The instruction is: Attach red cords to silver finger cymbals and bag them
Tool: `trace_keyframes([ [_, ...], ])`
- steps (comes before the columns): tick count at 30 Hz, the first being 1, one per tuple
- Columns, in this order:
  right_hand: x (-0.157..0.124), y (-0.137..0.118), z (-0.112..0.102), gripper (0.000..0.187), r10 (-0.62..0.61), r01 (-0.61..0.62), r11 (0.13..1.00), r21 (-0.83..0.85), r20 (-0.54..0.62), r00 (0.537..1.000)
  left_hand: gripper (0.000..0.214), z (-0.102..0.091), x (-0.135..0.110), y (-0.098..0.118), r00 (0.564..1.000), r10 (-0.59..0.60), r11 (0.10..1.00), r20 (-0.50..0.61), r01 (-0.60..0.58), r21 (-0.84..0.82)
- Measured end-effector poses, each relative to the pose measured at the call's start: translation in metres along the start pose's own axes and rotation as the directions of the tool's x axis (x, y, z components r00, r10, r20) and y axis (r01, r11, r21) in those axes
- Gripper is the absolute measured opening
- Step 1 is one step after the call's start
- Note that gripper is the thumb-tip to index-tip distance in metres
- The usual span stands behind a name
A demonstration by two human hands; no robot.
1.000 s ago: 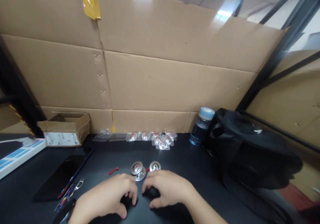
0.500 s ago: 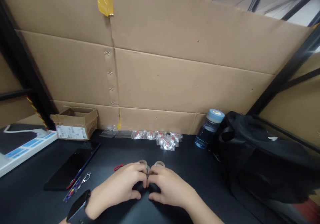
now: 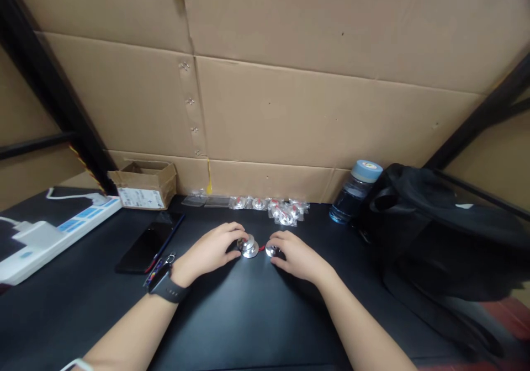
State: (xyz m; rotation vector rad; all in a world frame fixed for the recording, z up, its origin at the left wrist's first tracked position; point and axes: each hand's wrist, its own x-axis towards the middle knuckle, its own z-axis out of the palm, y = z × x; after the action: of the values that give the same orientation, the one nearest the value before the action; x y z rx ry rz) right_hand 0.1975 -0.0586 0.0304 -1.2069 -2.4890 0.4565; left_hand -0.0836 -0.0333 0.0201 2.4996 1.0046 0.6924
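Note:
My left hand (image 3: 213, 249), a black watch on its wrist, rests on the black table (image 3: 248, 316) with curled fingers touching two small shiny metal discs (image 3: 248, 246) that have red centres. My right hand (image 3: 295, 255) lies just to the right, its fingertips pinched on a third silver disc (image 3: 271, 249). A bit of red cord shows between the discs. Both hands meet near the middle of the table.
Several bagged discs (image 3: 281, 212) lie by the cardboard wall. A water bottle (image 3: 355, 192) and a black bag (image 3: 434, 233) stand to the right. On the left are a phone (image 3: 149, 241), a pen, keys (image 3: 161, 263), a small carton (image 3: 144, 184) and a white power strip (image 3: 49, 233).
Both arms have stretched forward, away from me, and the view tilted down. The hands moved apart slightly; the discs they covered half a second ago now show between them.

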Motion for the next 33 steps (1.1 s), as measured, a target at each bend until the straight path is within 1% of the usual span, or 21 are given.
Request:
trace_keyframes([
  [2,0.0,0.005,-0.001,0.025,0.002,-0.003,0.999,0.032,0.012,1.0,0.038,0.005,0.001,0.003,1.0,0.014,1.0,-0.009,-0.014,0.017],
  [4,0.001,0.007,-0.001,0.024,0.023,-0.023,0.999,0.039,0.008,1.0,0.033,0.008,0.003,0.005,1.0,0.02,0.999,-0.006,-0.02,0.028],
  [8,0.004,0.009,0.004,0.031,0.086,-0.086,0.996,0.005,-0.024,0.996,0.022,0.01,0.005,0.003,1.0,-0.016,0.997,-0.002,0.017,0.081],
  [12,0.006,0.012,0.011,0.036,0.082,-0.081,0.997,0.019,-0.052,0.995,0.019,0.009,0.006,0.002,0.997,-0.073,0.993,-0.029,0.076,0.095],
  [14,0.006,0.013,0.012,0.039,0.074,-0.071,0.996,0.047,-0.068,0.995,0.02,0.009,0.007,0.003,0.997,-0.061,0.994,-0.037,0.064,0.088],
  [17,0.005,0.012,0.012,0.046,0.061,-0.054,0.994,0.091,-0.08,0.995,0.029,0.012,0.007,0.006,1.0,-0.016,0.997,-0.019,0.018,0.078],
  [19,0.004,0.011,0.01,0.051,0.04,-0.034,0.994,0.102,-0.06,0.997,0.027,0.015,0.007,0.007,1.0,-0.001,0.997,-0.006,0.002,0.08],
  [21,0.002,0.01,0.006,0.056,0.004,-0.003,0.995,0.1,-0.015,1.0,0.023,0.018,0.008,0.006,1.0,0.003,0.997,0.001,-0.003,0.08],
  [24,0.001,0.011,0.001,0.054,-0.016,0.012,0.997,0.072,0.049,0.999,0.021,0.018,0.009,0.005,1.0,-0.001,0.996,0.01,0.0,0.087],
  [28,-0.001,0.013,-0.005,0.051,0.051,-0.053,0.999,0.013,0.074,0.996,0.021,0.011,0.007,0.001,0.999,-0.037,0.992,-0.001,0.037,0.12],
  [33,-0.002,0.013,-0.011,0.048,0.187,-0.182,0.981,-0.065,0.077,0.979,0.021,-0.001,0.005,-0.01,0.993,-0.122,0.976,-0.001,0.12,0.18],
])
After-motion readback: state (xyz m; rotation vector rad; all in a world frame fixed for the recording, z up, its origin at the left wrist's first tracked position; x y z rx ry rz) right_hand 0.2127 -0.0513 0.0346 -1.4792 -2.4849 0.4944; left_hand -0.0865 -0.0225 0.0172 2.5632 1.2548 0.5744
